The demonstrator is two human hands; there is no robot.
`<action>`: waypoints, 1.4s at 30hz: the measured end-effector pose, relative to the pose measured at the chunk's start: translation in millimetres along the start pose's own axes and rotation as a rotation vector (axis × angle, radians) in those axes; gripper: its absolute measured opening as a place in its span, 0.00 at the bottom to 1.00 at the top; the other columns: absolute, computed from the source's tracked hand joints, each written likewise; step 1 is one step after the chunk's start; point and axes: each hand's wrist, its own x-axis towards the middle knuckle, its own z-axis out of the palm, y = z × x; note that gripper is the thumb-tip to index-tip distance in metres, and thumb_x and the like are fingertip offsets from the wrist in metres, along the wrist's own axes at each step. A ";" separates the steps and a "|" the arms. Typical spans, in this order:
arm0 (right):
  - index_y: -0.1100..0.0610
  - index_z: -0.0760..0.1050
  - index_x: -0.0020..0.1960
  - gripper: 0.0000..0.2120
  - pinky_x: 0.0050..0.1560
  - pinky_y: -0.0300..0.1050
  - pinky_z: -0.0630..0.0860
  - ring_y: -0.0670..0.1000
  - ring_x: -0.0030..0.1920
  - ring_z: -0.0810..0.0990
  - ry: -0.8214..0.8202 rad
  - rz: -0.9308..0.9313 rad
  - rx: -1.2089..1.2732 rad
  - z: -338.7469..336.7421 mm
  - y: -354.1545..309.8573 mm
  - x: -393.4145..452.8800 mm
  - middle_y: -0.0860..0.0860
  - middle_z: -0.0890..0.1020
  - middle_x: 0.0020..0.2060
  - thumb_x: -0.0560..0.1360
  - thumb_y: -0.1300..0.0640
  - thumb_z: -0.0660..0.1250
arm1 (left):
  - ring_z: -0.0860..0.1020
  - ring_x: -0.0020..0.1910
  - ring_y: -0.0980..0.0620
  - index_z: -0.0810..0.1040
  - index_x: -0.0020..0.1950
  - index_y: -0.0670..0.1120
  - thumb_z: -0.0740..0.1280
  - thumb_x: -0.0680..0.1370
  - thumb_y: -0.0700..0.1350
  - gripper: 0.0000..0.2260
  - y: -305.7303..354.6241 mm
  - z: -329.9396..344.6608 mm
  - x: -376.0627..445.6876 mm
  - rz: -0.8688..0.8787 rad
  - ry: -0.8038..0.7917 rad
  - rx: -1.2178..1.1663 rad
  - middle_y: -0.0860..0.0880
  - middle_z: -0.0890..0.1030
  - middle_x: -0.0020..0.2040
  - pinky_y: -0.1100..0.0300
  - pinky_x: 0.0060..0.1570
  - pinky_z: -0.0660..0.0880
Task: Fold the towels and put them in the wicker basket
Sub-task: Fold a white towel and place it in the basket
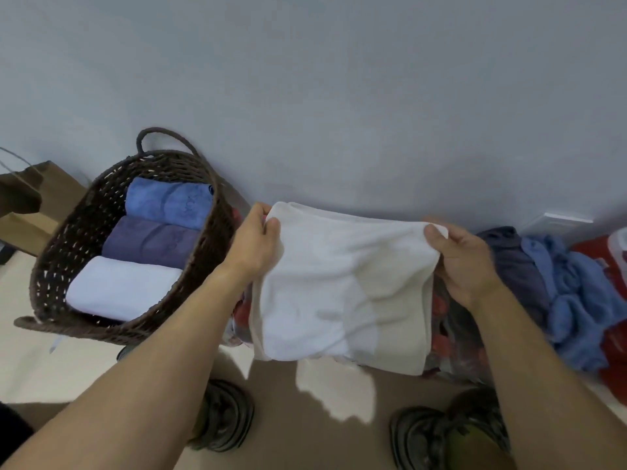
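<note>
A white towel (342, 286) hangs in front of me, folded over, its lower edge above the floor. My left hand (258, 242) pinches its upper left corner and my right hand (464, 259) pinches its upper right corner. To the left stands the dark brown wicker basket (51, 266), tilted toward me. Inside it lie three rolled towels side by side: a blue one (169, 201), a purple one (152, 240) and a white one (122, 286).
A heap of unfolded blue and grey-purple towels (556, 290) lies at the right, with red fabric (614, 347) beside it. A patterned red cloth (451, 337) is behind the held towel. Brown paper bag (30, 205) at far left. My shoes (224, 415) are on the floor below.
</note>
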 end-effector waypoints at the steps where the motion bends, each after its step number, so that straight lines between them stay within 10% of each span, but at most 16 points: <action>1: 0.51 0.83 0.50 0.04 0.44 0.42 0.81 0.47 0.44 0.85 0.076 -0.056 -0.074 0.0 4.7 3.9 0.48 0.87 0.44 0.76 0.58 0.71 | 0.74 0.44 0.47 0.70 0.53 0.43 0.58 0.82 0.42 0.03 -2.7 2.4 5.5 -0.003 0.005 0.029 0.48 0.76 0.42 0.54 0.45 0.69; 8: 0.53 0.81 0.45 0.04 0.40 0.41 0.76 0.46 0.34 0.80 0.115 -0.116 -0.644 -1.7 29.7 20.3 0.48 0.84 0.39 0.72 0.55 0.75 | 0.78 0.41 0.39 0.73 0.50 0.46 0.62 0.77 0.51 0.09 -18.3 6.6 29.9 0.075 -0.094 0.523 0.43 0.81 0.41 0.46 0.43 0.77; 26: 0.66 0.75 0.49 0.22 0.44 0.46 0.72 0.62 0.49 0.80 0.260 -0.072 -1.075 -1.2 10.4 49.2 0.59 0.81 0.42 0.78 0.44 0.66 | 0.76 0.45 0.39 0.73 0.53 0.45 0.60 0.79 0.45 0.06 -7.6 30.1 71.9 0.214 -0.025 0.525 0.43 0.78 0.45 0.48 0.43 0.74; 30: 0.61 0.76 0.56 0.20 0.49 0.42 0.68 0.58 0.53 0.77 0.181 -0.120 -1.080 -2.4 12.3 46.7 0.60 0.79 0.53 0.75 0.45 0.71 | 0.77 0.53 0.44 0.76 0.56 0.48 0.62 0.75 0.39 0.11 -7.0 32.0 70.9 0.187 -0.088 0.313 0.45 0.80 0.52 0.49 0.55 0.75; 36: 0.52 0.78 0.47 0.05 0.44 0.40 0.74 0.49 0.45 0.81 0.135 -0.138 -0.714 -8.3 1.5 45.2 0.45 0.82 0.43 0.74 0.56 0.73 | 0.72 0.60 0.42 0.79 0.59 0.43 0.61 0.75 0.37 0.15 -3.7 32.4 71.4 0.287 -0.147 0.498 0.42 0.78 0.57 0.52 0.60 0.70; 42: 0.53 0.83 0.49 0.04 0.48 0.45 0.80 0.50 0.47 0.85 0.006 -0.074 -0.456 -16.0 -5.7 43.6 0.50 0.87 0.46 0.75 0.57 0.73 | 0.76 0.53 0.46 0.81 0.49 0.42 0.64 0.75 0.42 0.08 1.8 23.5 65.6 0.236 -0.117 0.394 0.45 0.80 0.49 0.53 0.52 0.74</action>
